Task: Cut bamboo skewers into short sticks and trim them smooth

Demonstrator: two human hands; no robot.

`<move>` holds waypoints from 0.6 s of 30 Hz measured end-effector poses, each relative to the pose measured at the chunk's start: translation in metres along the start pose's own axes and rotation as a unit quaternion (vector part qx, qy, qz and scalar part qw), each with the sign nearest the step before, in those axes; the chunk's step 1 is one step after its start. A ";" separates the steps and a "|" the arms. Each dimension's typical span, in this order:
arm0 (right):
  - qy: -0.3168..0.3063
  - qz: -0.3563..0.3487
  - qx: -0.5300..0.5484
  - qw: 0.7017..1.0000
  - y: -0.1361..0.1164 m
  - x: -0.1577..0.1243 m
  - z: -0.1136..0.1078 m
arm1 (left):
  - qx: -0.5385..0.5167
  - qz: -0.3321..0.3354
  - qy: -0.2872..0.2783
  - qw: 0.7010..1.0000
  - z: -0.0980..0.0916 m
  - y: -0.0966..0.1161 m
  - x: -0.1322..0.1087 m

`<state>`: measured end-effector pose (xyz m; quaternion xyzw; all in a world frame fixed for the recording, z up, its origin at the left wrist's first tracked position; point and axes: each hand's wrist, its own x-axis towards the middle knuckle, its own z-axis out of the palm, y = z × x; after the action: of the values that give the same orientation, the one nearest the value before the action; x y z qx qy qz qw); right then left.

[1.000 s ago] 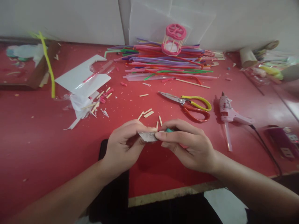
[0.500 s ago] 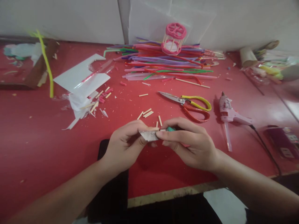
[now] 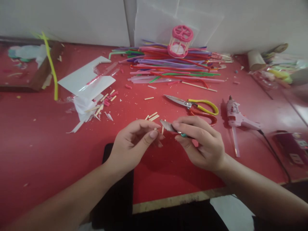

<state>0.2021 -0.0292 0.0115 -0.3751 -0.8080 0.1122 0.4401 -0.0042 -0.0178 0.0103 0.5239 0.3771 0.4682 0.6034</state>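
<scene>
My left hand [image 3: 132, 146] pinches a short wooden stick [image 3: 156, 129] between thumb and forefinger; only its end shows. My right hand [image 3: 203, 141] is closed around a craft knife [image 3: 166, 125] with a wide grey blade and a bit of green at the handle. The blade points left, apart from the left fingertips. Just beyond the hands, several cut stick pieces [image 3: 154, 116] lie on the red table [image 3: 158, 179]. Scissors [image 3: 187, 103] with one yellow and one red handle rest behind my right hand.
A pink glue gun [image 3: 234, 114] with its cord lies at the right. Colourful pipe cleaners [image 3: 173, 65] lie at the back below a pink cage-like model [image 3: 181, 41]. Cut white card [image 3: 83, 80] and scraps are at the left. A dark flat object [image 3: 117, 189] is under my left forearm.
The knife has come away from the stick in my left hand, moving right and slightly up. My left fingers have turned, and the view has shifted slightly.
</scene>
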 end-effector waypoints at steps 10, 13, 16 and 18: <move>0.014 0.005 -0.018 1.000 0.000 0.002 -0.002 | -0.046 -0.023 -0.012 0.999 0.001 0.003 -0.001; 0.014 0.006 -0.025 1.000 0.001 0.001 -0.002 | -0.053 -0.039 -0.005 0.998 0.001 0.003 -0.002; 0.014 -0.001 -0.030 0.999 0.002 0.001 -0.001 | -0.066 -0.047 0.006 0.997 0.000 0.001 -0.002; 0.010 -0.002 -0.030 0.999 0.002 0.001 -0.001 | -0.083 -0.052 0.010 0.995 -0.001 -0.002 -0.001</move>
<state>0.2037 -0.0272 0.0123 -0.3877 -0.8073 0.0828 0.4372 -0.0051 -0.0181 0.0086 0.4474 0.3697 0.4712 0.6642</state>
